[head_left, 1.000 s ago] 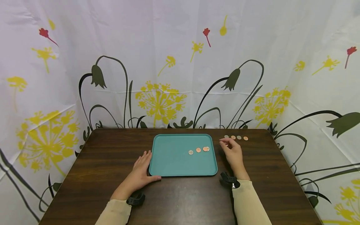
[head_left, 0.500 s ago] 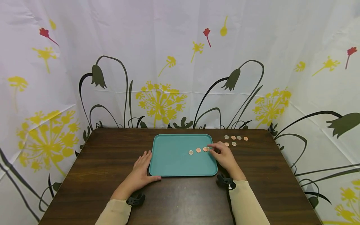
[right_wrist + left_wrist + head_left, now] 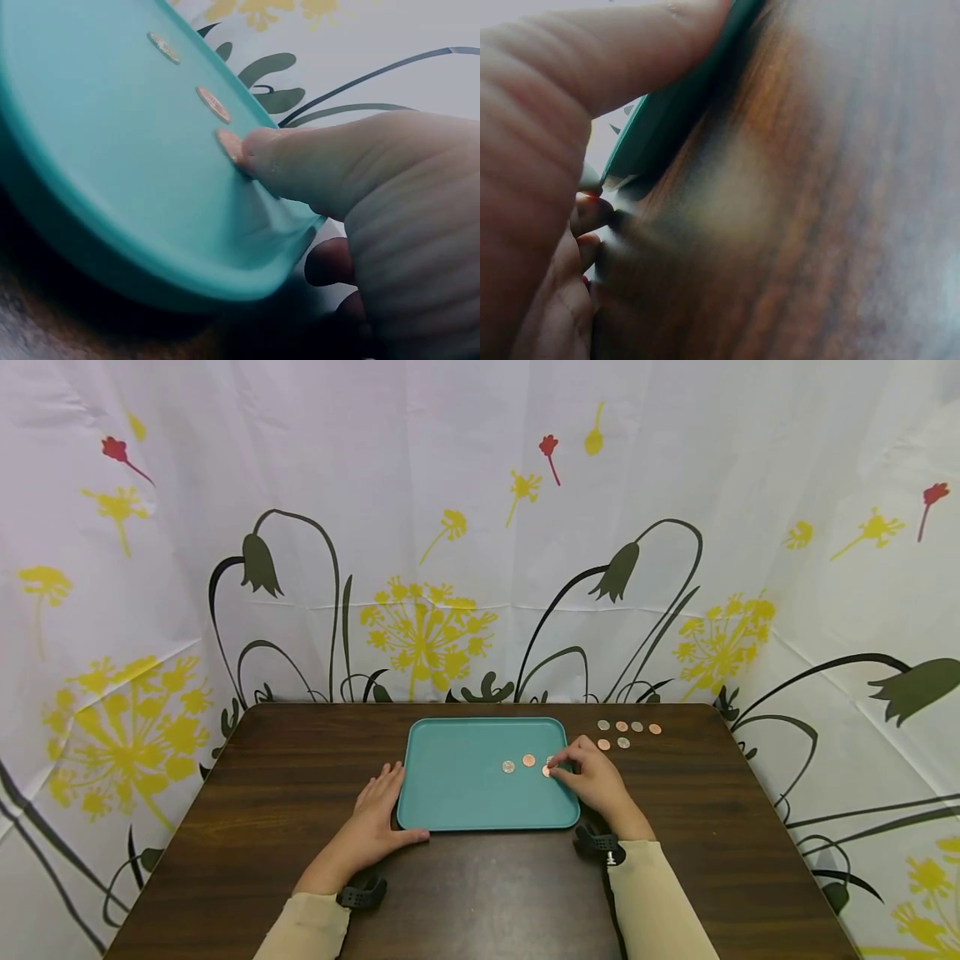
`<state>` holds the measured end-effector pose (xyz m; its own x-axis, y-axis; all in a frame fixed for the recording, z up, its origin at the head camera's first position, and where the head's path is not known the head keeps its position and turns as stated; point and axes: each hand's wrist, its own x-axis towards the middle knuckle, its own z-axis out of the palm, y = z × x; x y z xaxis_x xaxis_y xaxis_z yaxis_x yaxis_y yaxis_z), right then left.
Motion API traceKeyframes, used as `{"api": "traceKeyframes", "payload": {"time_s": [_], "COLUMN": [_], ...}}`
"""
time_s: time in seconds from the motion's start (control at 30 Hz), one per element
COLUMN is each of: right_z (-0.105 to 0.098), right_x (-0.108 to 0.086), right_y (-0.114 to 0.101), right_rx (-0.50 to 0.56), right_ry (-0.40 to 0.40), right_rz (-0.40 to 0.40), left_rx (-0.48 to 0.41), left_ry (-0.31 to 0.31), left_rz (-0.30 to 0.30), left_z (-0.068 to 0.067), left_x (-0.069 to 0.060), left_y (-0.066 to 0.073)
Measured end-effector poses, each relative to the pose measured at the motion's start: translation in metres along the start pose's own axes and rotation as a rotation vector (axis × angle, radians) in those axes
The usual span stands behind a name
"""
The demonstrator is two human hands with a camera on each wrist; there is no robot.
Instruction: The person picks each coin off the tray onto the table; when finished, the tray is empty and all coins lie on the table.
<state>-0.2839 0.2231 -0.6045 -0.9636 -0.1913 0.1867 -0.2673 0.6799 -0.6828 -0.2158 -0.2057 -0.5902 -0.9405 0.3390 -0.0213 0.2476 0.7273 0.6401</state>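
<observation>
Right hand (image 3: 597,782) pinches a copper coin (image 3: 229,147) inside the tray (image 3: 457,797). Left hand (image 3: 372,823) (thumb spread from fingers) touches the tray's corner.

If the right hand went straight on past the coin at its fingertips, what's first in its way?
Probably the next copper coin on the tray, left of the one the right hand touches, though depth is hard to judge.

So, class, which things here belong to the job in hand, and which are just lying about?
Job: right hand, touched coin, other tray coins, tray, left hand; probably the coins on the table.

Just there: table, curtain, wristbands.
</observation>
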Motion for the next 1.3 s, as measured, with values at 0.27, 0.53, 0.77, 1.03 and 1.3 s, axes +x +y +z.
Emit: {"api": "traceKeyframes", "payload": {"time_s": [0.27,0.53,0.77,1.03,1.3], "right_z": [-0.0012,-0.0031,-0.0039,-0.0040,-0.0035], "right_x": [-0.0015,-0.0036,-0.0022,-0.0011,-0.0004], "right_y": [-0.0009,0.0000,-0.0019,-0.0041,0.0048], "right_rx": [-0.017,-0.010,-0.070,-0.064,0.132], "right_ry": [-0.034,-0.074,-0.099,-0.107,-0.056], "right_rz": [-0.011,-0.040,-0.039,-0.001,0.022], "left_rx": [-0.003,-0.011,-0.011,-0.006,-0.005], "left_ry": [0.005,0.003,0.000,-0.001,0.001], "left_rz": [0.004,0.000,0.001,-0.001,0.001], "left_z": [0.0007,0.0005,0.0002,0.0008,0.0017], "left_x": [-0.0001,-0.0003,-0.0004,0.0001,0.0003], "left_y": [-0.0006,0.0003,0.0002,-0.0006,-0.0006]}}
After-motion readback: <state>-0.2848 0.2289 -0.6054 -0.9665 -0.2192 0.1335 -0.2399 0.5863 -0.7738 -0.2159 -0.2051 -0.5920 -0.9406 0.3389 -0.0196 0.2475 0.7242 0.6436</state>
